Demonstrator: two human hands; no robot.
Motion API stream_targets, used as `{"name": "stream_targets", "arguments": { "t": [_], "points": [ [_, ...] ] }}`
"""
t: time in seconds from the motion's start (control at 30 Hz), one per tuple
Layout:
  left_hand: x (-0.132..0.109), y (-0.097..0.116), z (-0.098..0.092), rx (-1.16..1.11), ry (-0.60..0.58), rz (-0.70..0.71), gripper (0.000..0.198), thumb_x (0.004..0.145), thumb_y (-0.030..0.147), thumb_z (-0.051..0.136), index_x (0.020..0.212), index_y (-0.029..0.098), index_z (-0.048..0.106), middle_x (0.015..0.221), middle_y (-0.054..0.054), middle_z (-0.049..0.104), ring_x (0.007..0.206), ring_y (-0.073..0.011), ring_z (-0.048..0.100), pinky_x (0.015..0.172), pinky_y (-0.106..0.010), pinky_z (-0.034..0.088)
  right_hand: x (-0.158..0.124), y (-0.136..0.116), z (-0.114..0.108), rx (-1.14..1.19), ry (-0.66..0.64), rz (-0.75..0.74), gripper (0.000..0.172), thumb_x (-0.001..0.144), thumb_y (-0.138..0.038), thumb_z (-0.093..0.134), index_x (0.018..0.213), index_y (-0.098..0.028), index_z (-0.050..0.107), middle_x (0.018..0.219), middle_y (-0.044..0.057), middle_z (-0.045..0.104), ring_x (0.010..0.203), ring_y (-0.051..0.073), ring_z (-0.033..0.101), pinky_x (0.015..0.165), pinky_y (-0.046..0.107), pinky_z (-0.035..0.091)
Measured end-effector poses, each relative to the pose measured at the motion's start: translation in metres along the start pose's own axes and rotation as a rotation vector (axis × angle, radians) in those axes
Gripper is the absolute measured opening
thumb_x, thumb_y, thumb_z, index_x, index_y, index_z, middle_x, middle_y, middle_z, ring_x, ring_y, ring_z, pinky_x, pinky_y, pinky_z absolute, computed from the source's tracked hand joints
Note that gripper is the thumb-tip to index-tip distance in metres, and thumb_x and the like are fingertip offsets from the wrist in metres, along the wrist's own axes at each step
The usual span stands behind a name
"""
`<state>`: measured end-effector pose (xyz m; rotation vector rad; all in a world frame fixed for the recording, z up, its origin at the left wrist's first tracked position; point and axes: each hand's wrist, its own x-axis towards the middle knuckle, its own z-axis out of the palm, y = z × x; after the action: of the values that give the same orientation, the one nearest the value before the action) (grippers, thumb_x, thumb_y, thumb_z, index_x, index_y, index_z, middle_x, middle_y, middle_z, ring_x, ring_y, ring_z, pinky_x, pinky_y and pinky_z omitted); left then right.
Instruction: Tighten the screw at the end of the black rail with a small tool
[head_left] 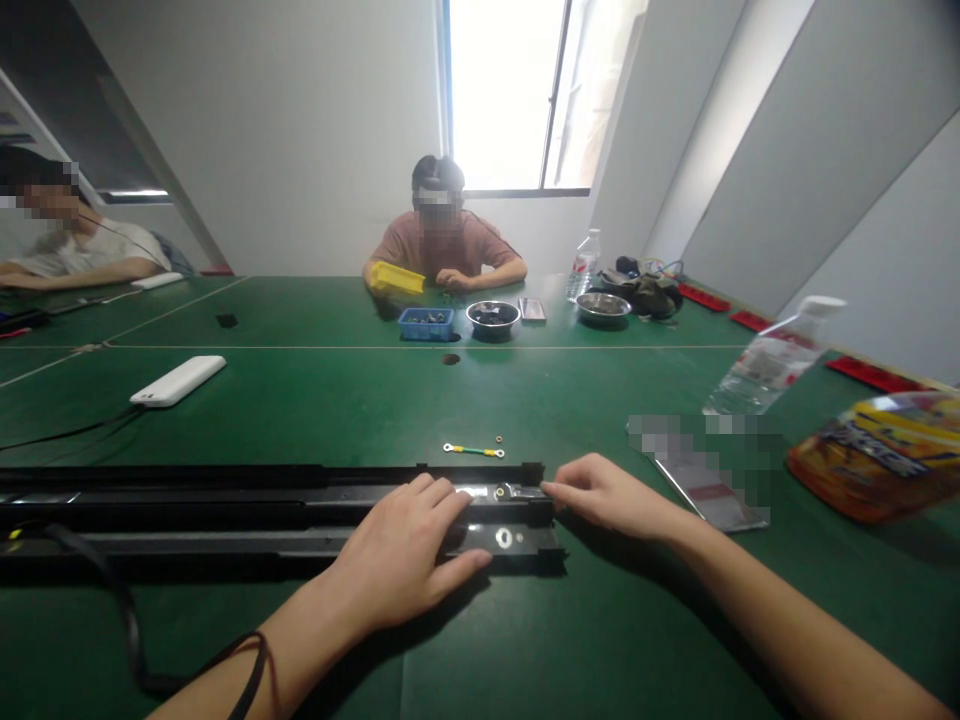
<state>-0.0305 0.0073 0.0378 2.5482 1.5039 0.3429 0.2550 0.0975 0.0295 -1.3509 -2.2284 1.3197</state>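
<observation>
Two long black metal rails point(300, 541) lie side by side on the green table, running in from the left edge. My left hand point(412, 545) rests on them near their right end, fingers apart, thumb over the nearer rail. At the right end of the farther rail, my right hand point(592, 490) pinches a thin silvery tool point(525, 492) that reaches toward a small round fastener point(500, 492). A ring-shaped hole shows in the nearer rail. Just beyond the rails lie a green-and-yellow wire with ring terminals point(474, 451) and a small ring point(499, 439).
A phone point(712, 490), a water bottle point(772, 355) and an orange packet point(885, 455) stand or lie at the right. A white power bank point(180, 381) is at the left. Across the table point(337, 390), a person holds a yellow tray point(398, 278) behind a blue basket point(425, 324) and metal bowls point(492, 319).
</observation>
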Motion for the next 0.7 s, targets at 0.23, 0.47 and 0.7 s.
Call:
{"name": "stream_targets", "arguments": {
  "t": [0.23,0.47,0.7],
  "points": [
    [0.0,0.0,0.001,-0.003,0.003,0.006,0.044,0.095,0.055,0.06,0.128,0.025,0.06,0.111,-0.008,0.066,0.104,-0.0281,0.058,0.093,-0.043,0.05,-0.007,-0.001,0.002,0.004,-0.092,0.063,0.05,0.097,-0.059,0.051,0.075,-0.016,0.064,0.047,-0.002,0.051,0.042,0.012,0.046,0.043,0.022,0.031],
    [-0.001,-0.001,0.002,0.001,0.022,0.015,0.044,0.095,0.055,0.06,0.128,0.025,0.061,0.11,-0.008,0.066,0.103,-0.0279,0.059,0.092,-0.043,0.051,-0.009,0.002,-0.002,0.12,-0.16,0.088,0.052,0.095,-0.064,0.051,0.075,-0.017,0.063,0.045,-0.006,0.045,0.038,0.009,0.04,0.038,0.02,0.025],
    [-0.001,0.0,0.001,-0.002,0.004,0.007,0.044,0.096,0.055,0.059,0.129,0.025,0.059,0.112,-0.008,0.066,0.103,-0.028,0.058,0.093,-0.043,0.05,-0.008,0.006,-0.008,0.164,-0.109,0.137,0.047,0.088,-0.062,0.063,0.081,-0.015,0.065,0.046,-0.005,0.05,0.037,0.01,0.044,0.038,0.021,0.027]
  ]
}}
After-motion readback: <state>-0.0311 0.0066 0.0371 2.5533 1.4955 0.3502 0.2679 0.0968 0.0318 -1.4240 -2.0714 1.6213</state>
